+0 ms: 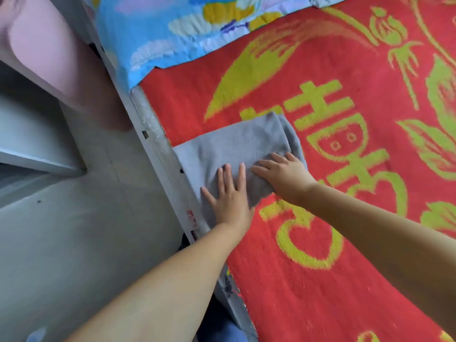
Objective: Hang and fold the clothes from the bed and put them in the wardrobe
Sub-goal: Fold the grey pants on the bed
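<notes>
Grey concrete floor [74, 230] fills the area left of our hands, w/ a pale shelf edge [37, 159] and a pink blurred shape [49, 50] further up-left; can't tell what the pink thing is. Between floor and bed runs a whitish bed frame rail [158, 144], diagonal, passing just left of our left hand.

Our left hand [230, 193] lies flat on the grey folded garment [234, 146], palm down, fingers straight and slightly spread, thumb out toward the rail. It grips nothing, just presses on the cloth near its lower edge. The garment sits on the bed at the rail side, its left edge touching or slightly overlapping the rail, folded into a rough rectangle w/ a rounded fold at its far right.

Our right hand [283, 174] is just beside the left, also palm down on the garment's right part, fingers extended and pointing left toward the other hand. Fingers look relaxed, not curled round the fabric.

Under and right of both hands spreads the red blanket [370, 267] w/ yellow-green pattern, covering the bed. Above the hands, a blue floral pillow [172, 33] lies at the top, overlapping the blanket's edge.
</notes>
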Demonstrator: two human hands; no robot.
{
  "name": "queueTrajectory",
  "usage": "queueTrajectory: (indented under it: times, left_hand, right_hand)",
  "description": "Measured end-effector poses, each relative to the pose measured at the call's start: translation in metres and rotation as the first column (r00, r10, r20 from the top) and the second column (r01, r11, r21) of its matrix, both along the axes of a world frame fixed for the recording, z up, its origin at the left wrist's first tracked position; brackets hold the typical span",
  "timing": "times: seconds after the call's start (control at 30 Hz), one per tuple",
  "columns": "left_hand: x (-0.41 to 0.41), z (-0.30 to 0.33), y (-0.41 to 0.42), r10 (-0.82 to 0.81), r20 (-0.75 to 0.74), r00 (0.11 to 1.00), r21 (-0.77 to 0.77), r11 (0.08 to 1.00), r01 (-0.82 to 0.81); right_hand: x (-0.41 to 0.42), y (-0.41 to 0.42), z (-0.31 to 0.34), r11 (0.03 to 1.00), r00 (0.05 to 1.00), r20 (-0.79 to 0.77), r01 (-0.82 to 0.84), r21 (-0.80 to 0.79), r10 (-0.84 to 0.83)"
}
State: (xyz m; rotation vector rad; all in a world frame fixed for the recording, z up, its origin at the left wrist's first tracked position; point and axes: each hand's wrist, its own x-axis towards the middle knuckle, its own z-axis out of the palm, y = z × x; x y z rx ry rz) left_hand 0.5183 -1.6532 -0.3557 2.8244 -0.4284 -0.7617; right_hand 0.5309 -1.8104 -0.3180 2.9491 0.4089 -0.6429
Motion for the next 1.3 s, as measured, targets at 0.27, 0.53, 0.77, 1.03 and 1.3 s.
queueTrajectory:
  times: [0.27, 0.53, 0.77, 1.03, 1.3]
  left_hand:
    - [0.096, 0.139, 0.057, -0.073, 0.005, 0.997, -0.177, 0.982, 0.073]
    - [0.093, 0.246, 0.166, -0.055, 0.212, 0.976, -0.022, 0.998, 0.061]
    - [0.062, 0.299, 0.321, 0.094, 0.218, 0.971, -0.010, 0.996, -0.094]
    - [0.017, 0.309, 0.522, 0.292, 0.163, 0.942, -0.019, 0.956, -0.293]
    - [0.009, 0.308, 0.705, 0.284, 0.326, 0.902, 0.167, 0.922, -0.350]
  right_hand:
    - [0.072, 0.053, 0.140, 0.995, 0.998, -0.053, 0.011, -0.097, -0.016]
    - [0.073, 0.160, 0.243, 0.997, 0.996, 0.054, -0.075, -0.034, 0.077]
    - [0.070, 0.312, 0.274, 0.973, 0.972, 0.048, -0.231, 0.011, 0.231]
    - [0.071, 0.525, 0.278, 0.905, 0.905, -0.026, -0.424, 0.025, 0.424]
    - [0.067, 0.709, 0.266, 0.865, 0.872, 0.134, -0.486, 0.125, 0.471]
